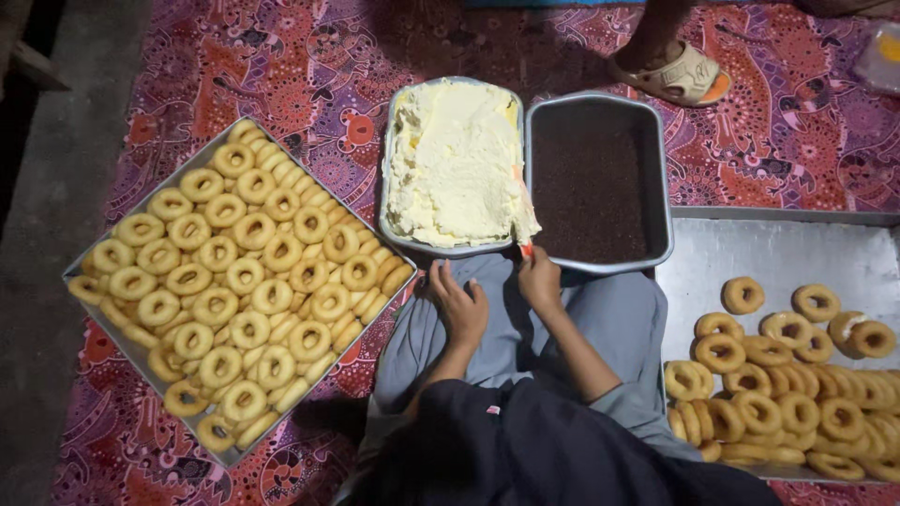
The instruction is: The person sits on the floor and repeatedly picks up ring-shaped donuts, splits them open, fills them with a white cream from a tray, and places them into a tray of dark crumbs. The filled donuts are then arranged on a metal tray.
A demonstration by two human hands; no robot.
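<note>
No packages, labels, signs — none.

At the upper edge of the frame, a bystander's sandalled foot (677, 73) is cut off above the ankle. The right tray (787, 253) runs off the right edge, and the spatula's handle hides inside the right hand (540, 281).

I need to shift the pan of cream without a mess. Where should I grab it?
Probably by the bare rim of the cream pan on its left long side, coming from the left: the dark pan crowds its right side, and the spatula in the right hand leans over the near corner.
</note>
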